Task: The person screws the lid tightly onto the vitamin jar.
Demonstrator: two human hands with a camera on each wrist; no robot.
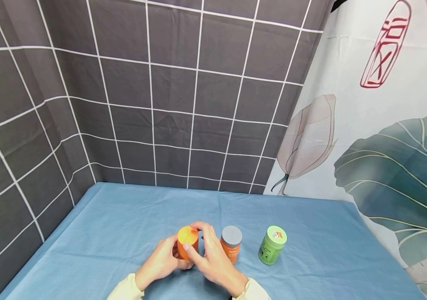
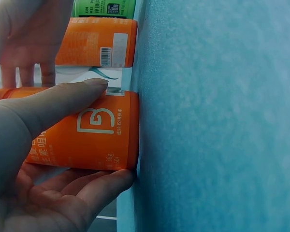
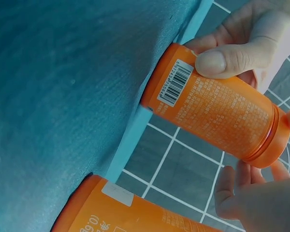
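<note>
An orange bottle (image 1: pixel 187 236) with an orange screw lid stands upright on the blue cloth, its base touching the cloth in both wrist views. My left hand (image 1: pixel 163 258) grips its body, thumb (image 3: pixel 227 60) on one side and fingers on the other. Around the lid (image 3: pixel 273 145), my right hand (image 1: pixel 215 259) has its thumb and fingertips on opposite sides, pinching it. White print and a barcode (image 3: pixel 175 83) show on the bottle's body. Just right of the right hand, partly hidden by it, stands another orange bottle (image 1: pixel 231 237) with a grey lid.
A green bottle (image 1: pixel 272 245) with a light green lid stands farther right. Blue cloth (image 1: pixel 142 212) covers the table. Behind it hangs a dark curtain (image 1: pixel 176 91) with a white grid, and a white leaf-patterned sheet (image 1: pixel 318 179) hangs at the right.
</note>
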